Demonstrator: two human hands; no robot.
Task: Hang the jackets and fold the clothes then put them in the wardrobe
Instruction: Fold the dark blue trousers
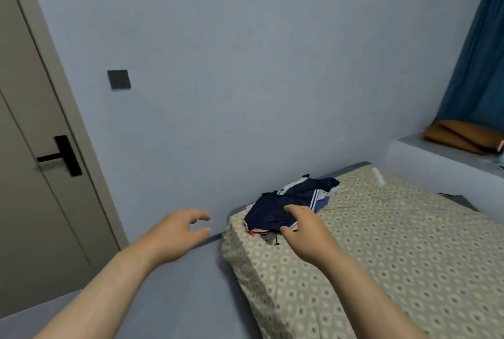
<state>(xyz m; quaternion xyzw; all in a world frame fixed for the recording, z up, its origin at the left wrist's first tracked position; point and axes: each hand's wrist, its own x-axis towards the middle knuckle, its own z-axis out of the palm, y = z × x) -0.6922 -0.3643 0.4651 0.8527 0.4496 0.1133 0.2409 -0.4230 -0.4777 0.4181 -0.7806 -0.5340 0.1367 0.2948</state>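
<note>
On the bed [381,243], at its wall-side corner, a heap of clothes [289,202] dumped for sorting; right hand [305,232] over that heap, left hand [177,232] just off the bed's corner, fingers [200,216] of both spread, gripping nothing, seemingly poised to scoop.

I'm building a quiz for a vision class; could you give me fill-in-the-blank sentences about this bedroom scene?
1. The hand nearest the clothes pile on the bed is the person's ____ one.
2. The pile's top garment is navy with ____ stripes.
3. The door has a ____ handle.
4. The curtain is ____.
Missing words: right, white, black, blue.
</note>
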